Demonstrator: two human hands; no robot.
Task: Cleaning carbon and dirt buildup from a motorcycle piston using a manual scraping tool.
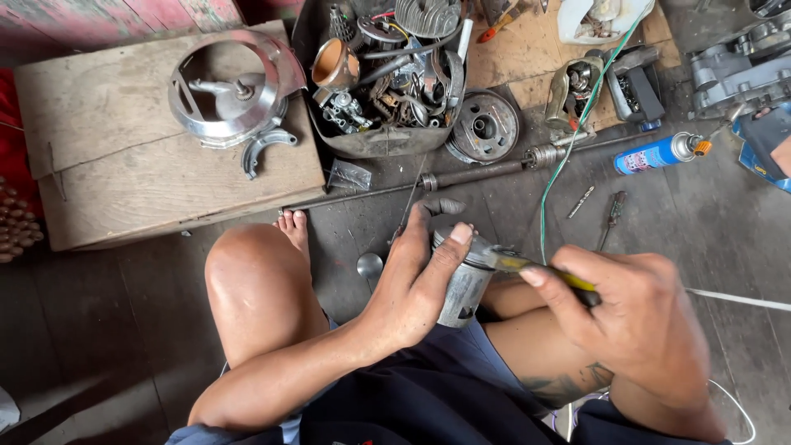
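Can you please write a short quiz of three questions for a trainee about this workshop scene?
1. True or false: the left hand grips the metal piston.
2. What does the right hand hold? A) the blue spray can B) a yellow-handled tool C) a hammer
3. Fill in: the round silver cover lies on the wooden ____.

Key: 1 true. 2 B; its tip meets the piston's top. 3 board.

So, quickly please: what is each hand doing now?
Left hand: closed around the metal piston.
Right hand: closed on a yellow-handled tool, tip at the piston.
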